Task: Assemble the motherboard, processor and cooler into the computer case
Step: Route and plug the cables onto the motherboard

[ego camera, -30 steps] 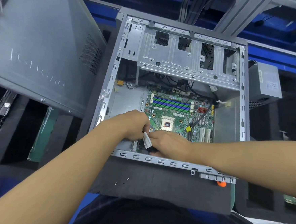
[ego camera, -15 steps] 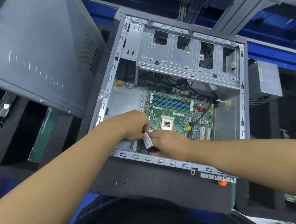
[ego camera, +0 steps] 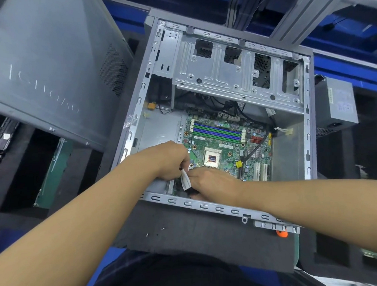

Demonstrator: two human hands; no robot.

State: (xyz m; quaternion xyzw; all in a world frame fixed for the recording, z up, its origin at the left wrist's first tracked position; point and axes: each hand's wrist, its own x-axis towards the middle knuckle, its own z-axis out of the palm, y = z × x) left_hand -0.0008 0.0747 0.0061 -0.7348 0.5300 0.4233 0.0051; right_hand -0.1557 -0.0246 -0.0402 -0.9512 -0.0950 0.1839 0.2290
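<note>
Hardly moved: left grip (ego camera: 172, 163) and right grip (ego camera: 211, 182) stay pinched on tagged cable (ego camera: 185, 179) at motherboard (ego camera: 224, 141) edge. Cable likely limp, board fragile; hold the plug body.

Case (ego camera: 309, 134) lying on its side on the surface, open face up, bare grey metal, drive cage at far end. I see the green motherboard (ego camera: 225, 140) flat on its floor, blue and green memory slots along the far edge. Processor (ego camera: 212, 158) sits in the centre socket, dark top exposed. Near-left board corner hidden.
</note>
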